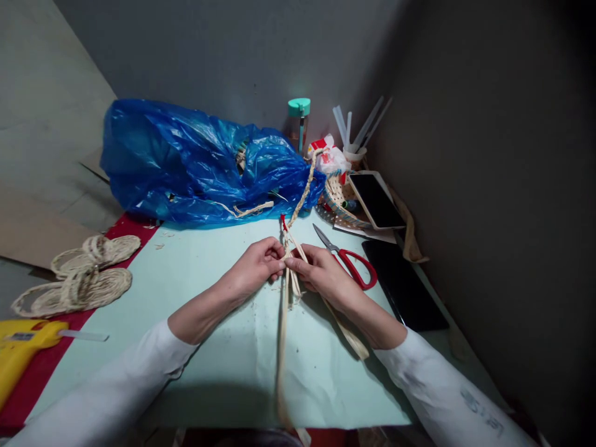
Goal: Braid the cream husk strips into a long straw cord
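Observation:
My left hand point(265, 261) and my right hand point(319, 270) meet over the middle of the table, both closed on pale straw strands point(282, 323). Fingertips of the two hands almost touch where the strands cross. One long strand hangs toward me past the table's front edge, and another runs out under my right wrist. Just beyond my fingers, a small red tie point(284, 222) sits at the top of the strands. A braided straw cord point(305, 195) leads from there up onto the blue bag. Red-handled scissors point(356, 267) lie right of my right hand.
A blue plastic bag point(195, 167) fills the table's back. Woven straw sandals point(95, 288) and a yellow glue gun point(32, 341) lie at left. At right are a dark tablet point(405, 285), a phone point(379, 198) on a basket point(333, 192), and a green-lidded bottle point(298, 121) behind.

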A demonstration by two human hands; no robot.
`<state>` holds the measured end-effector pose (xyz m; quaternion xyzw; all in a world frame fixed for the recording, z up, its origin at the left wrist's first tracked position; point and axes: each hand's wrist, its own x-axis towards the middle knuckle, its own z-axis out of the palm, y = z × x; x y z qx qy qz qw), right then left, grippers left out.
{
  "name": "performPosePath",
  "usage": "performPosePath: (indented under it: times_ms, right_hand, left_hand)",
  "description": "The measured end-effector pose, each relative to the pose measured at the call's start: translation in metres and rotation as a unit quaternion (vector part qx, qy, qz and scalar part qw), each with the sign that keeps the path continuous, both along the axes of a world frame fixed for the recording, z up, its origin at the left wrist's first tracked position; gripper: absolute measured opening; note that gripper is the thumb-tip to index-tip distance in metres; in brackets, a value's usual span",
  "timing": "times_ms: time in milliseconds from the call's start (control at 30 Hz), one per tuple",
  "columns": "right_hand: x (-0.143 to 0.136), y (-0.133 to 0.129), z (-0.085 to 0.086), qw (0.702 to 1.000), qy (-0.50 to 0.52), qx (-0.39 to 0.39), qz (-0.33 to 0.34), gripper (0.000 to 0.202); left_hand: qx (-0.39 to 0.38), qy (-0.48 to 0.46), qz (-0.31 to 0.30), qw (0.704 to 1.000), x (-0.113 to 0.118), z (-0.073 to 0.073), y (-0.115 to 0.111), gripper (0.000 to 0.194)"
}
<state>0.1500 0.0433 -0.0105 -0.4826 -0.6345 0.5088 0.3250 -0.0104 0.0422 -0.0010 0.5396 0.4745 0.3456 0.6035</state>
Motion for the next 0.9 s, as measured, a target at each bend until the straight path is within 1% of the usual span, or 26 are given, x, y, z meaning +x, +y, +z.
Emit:
performPosePath:
  times_ms: [67, 133, 300, 400, 467, 633, 767, 900]
  right_hand:
    - [0.002, 0.000, 0.002, 1.000, -0.016, 0.002, 0.005, 0.019]
    - [0.004, 0.001, 0.003, 1.000, -0.026, 0.004, 0.012, 0.017]
    - [0.006, 0.000, 0.002, 1.000, -0.007, 0.010, -0.003, 0.016]
    - [0.005, -0.001, 0.000, 1.000, -0.017, 0.014, -0.001, 0.017]
    - [0.004, -0.001, -0.001, 0.999, -0.034, 0.022, -0.002, 0.018]
    - [0.003, -0.001, 0.004, 0.996, -0.085, 0.036, -0.005, 0.021]
    - [0.006, 0.001, 0.009, 0.993, -0.112, 0.048, -0.007, 0.021]
    - [0.004, 0.001, 0.007, 0.991, -0.123, 0.054, -0.004, 0.027]
  left_hand:
    - [-0.004, -0.012, 0.000, 1.000, 0.000, 0.001, -0.001, 0.013]
    - [-0.024, -0.036, 0.012, 0.999, 0.001, 0.001, -0.001, 0.013]
    - [-0.118, -0.131, 0.051, 0.983, 0.001, -0.003, 0.003, 0.017]
    - [-0.151, -0.141, 0.068, 0.976, 0.001, -0.006, 0.006, 0.020]
    - [-0.146, -0.120, 0.082, 0.979, 0.001, -0.008, 0.007, 0.018]
    - [-0.097, -0.065, 0.106, 0.987, 0.002, -0.010, 0.005, 0.015]
    - [-0.072, -0.048, 0.109, 0.990, 0.001, -0.012, 0.004, 0.014]
    - [-0.053, -0.016, 0.113, 0.992, 0.001, -0.012, 0.003, 0.015]
